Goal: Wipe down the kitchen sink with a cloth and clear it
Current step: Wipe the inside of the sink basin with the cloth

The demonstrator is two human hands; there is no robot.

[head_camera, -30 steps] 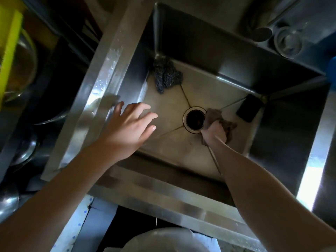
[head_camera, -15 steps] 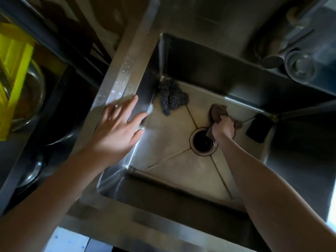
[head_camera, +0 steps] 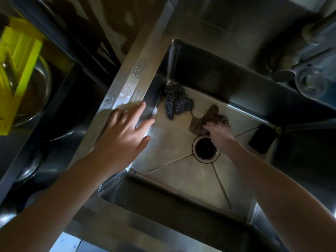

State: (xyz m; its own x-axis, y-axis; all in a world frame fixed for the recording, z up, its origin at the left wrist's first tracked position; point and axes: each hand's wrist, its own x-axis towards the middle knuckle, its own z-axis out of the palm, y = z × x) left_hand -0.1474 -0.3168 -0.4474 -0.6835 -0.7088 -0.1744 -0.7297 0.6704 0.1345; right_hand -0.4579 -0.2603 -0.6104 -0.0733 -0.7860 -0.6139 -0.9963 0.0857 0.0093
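Resting on the wet left rim of the sink [head_camera: 134, 75], the left hand [head_camera: 123, 135] lay flat, fingers spread wide, holding nothing. A steel scourer [head_camera: 177, 102] sat in the basin's far-left corner. Just right of it, the right hand [head_camera: 220, 132] gripped a crumpled brown cloth [head_camera: 209, 119] against the basin floor, at the drain's [head_camera: 205, 149] far edge. A black sponge [head_camera: 262, 140] lay by the right wall.

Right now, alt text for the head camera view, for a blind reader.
A person's right hand grips a brown cloth on the floor of a steel sink, just beyond the drain. The left hand is spread flat at its left rim. A steel scourer lies in the far left corner and a black sponge by the right wall.
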